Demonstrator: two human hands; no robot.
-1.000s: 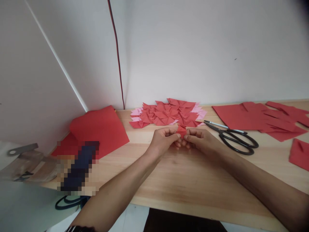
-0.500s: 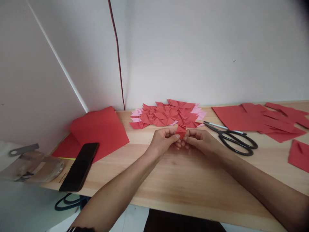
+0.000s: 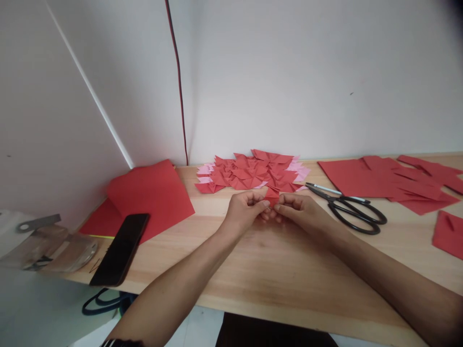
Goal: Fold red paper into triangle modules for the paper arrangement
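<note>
My left hand (image 3: 244,209) and my right hand (image 3: 302,211) meet over the middle of the wooden table (image 3: 275,270). Both pinch one small folded red paper piece (image 3: 272,195) between thumbs and fingertips, just above the tabletop. Behind them, against the wall, lies a heap of several folded red and pink paper pieces (image 3: 253,172). Black scissors (image 3: 352,207) rest right of my right hand, with a pen (image 3: 325,189) beside their blades.
Large red sheets (image 3: 152,197) lie at the left with a black phone (image 3: 120,248) on their near edge. Cut red sheets and strips (image 3: 394,180) cover the right rear. A clear plastic item with metal tools (image 3: 43,243) sits at far left. A dark cable (image 3: 178,82) runs down the wall.
Both hands stay in place, still pinching the red piece. The view has shifted slightly.
</note>
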